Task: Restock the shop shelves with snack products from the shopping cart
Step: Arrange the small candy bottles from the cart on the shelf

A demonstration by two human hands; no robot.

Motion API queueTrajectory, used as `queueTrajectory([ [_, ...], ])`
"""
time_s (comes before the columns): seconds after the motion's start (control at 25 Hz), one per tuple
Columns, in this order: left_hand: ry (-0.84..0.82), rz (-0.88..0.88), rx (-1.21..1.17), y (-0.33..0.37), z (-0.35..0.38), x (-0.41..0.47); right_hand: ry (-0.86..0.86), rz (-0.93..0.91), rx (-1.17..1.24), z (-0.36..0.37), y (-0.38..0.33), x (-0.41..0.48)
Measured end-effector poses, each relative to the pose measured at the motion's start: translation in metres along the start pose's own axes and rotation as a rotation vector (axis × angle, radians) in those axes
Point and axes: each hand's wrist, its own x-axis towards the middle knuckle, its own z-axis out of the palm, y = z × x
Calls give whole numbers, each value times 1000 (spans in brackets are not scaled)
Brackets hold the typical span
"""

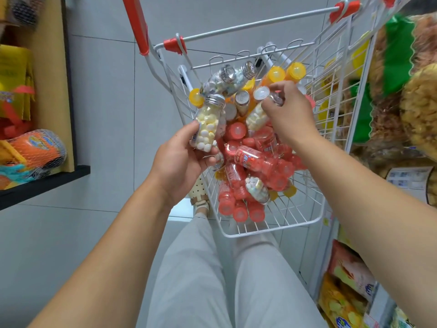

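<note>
Left hand (182, 159): grip closed around a clear candy bottle (208, 125) filled with pale yellow and white sweets, silver screw cap up and tilted slightly away. Thumb lies across the bottle's left side, fingers (208, 159) curl under it. A second small bottle may sit lower in the same palm; cannot tell for certain. The hand is held just above the left rim of the shopping cart (272, 229).

Right hand (287, 112): reaches down into the cart, fingertips pinched on the neck end of another pale-sweet bottle (256, 114) that lies slanted on the pile. Grip partly closed; the silver cap shows between the fingers. A white-capped bottle (260, 93) is just beside the thumb.

Cart contents: mixed heap of small bottles. Pink-red ones (250, 159) fill the middle and near end; orange bottles with yellow caps (286, 73) stand at the far end; two clear bottles with silver caps (228, 76) lie at the far left, and one with multicoloured sweets (256, 189) lies near the front.

Surroundings: white wire cart with red handle (138, 24). Wire shelf rack (354, 129) on the right carries bagged snacks (406, 95), with further snack packs (347, 287) lower down. On the left, a dark-edged shelf (45, 182) holds a netted orange toy (35, 150). Grey tiled floor (99, 119); light trousers (189, 268) below.
</note>
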Motion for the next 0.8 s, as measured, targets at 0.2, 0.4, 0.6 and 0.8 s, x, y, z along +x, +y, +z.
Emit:
queueTrajectory([
  [0.2, -16, 89, 52, 0, -2, -3, -169, -133, -407, 6, -15, 12],
  [0.4, 67, 145, 3, 4, -9, -7, -137, -134, -535, 28, -21, 27],
  [0.6, 94, 138, -24, 3, -10, -10, -109, -99, -29, -18, 6, -11],
  [0.8, 68, 137, -33, -3, 16, -9, -349, -35, 455, -60, 0, -65],
])
